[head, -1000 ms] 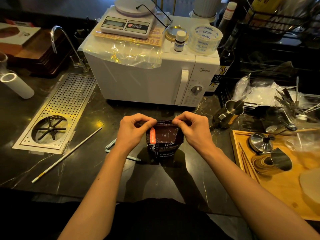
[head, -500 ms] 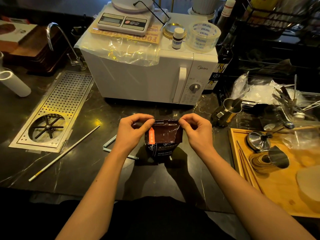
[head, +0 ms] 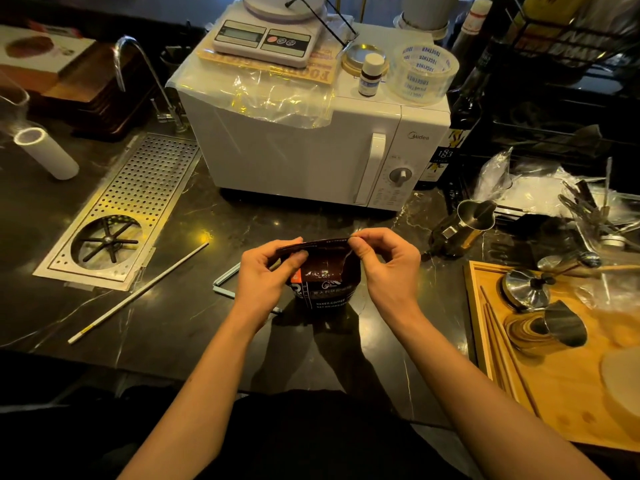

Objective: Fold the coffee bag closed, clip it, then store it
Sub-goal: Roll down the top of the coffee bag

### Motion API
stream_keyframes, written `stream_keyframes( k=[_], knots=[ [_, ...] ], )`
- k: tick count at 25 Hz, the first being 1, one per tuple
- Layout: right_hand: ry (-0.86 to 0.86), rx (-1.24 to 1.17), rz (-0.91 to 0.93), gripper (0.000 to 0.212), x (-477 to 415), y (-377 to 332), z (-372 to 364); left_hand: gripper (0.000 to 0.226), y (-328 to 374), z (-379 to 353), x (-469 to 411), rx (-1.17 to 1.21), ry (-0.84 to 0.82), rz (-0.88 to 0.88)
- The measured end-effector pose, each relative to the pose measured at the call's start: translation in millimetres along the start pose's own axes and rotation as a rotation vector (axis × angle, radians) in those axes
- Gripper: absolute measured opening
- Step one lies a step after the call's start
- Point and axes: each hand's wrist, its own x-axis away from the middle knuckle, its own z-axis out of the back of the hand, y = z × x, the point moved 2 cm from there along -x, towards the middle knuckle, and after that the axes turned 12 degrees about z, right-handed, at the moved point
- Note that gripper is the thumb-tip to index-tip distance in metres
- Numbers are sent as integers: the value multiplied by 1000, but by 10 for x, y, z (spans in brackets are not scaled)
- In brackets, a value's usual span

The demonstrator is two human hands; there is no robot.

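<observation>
A dark brown coffee bag with white print and an orange label stands upright on the black marble counter, in front of the microwave. My left hand pinches the bag's top left corner. My right hand pinches the top right corner. Between them the top edge is flattened and bent over toward me. A pale blue bag clip lies on the counter just left of the bag, partly hidden behind my left wrist.
A white microwave stands behind the bag, with a scale, a tape roll and a small bottle on top. A perforated metal drain tray and a long white stick lie at left. A steel pitcher and a wooden tray with metal tools sit at right.
Both hands have kept hold of the bag's top corners and have folded the top edge flatter and further over. The view has shifted slightly.
</observation>
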Motion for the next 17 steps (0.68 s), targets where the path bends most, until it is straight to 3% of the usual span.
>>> stream_keyframes(
  k=[10, 17],
  knots=[
    [-125, -176, 23, 7, 92, -137, -345, 30, 7, 392, 348, 59, 169, -68],
    [-266, -226, 22, 21, 114, -47, -770, 20, 48, 822, 644, 109, 330, -68]
  ],
)
